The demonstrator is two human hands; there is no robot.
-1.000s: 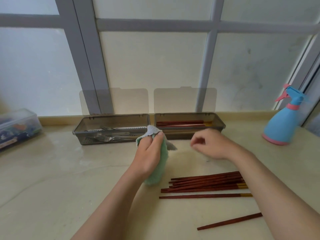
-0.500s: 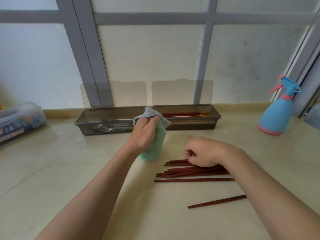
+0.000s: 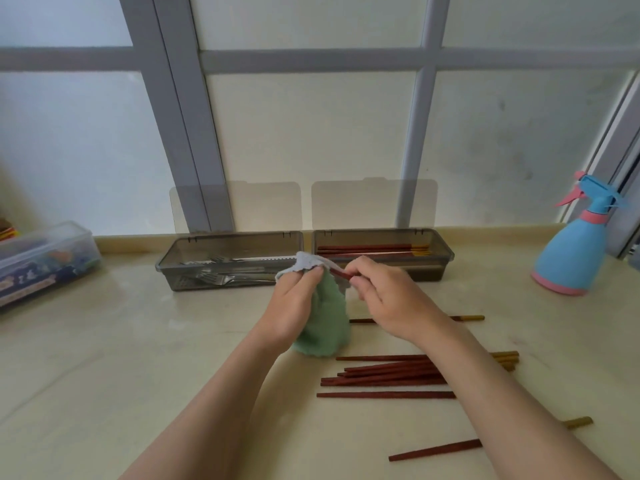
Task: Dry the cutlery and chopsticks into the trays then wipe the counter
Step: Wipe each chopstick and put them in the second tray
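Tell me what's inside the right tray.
Several chopsticks lie lengthwise in the right tray. Its left near corner is hidden behind the right hand and cloth, so no exact count.

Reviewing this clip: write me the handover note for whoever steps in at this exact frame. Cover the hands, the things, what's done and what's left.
Left hand grips the green cloth. Right hand pinches one chopstick, its end in the cloth.
Left tray holds forks and other cutlery; right tray holds a few chopsticks.
Loose chopsticks lie in a pile on the counter, with two more lying apart.
Done: the cutlery appears to be in its tray, and some chopsticks are in theirs.
Left: dry the held chopstick and the loose ones into the right tray, then wipe the counter.
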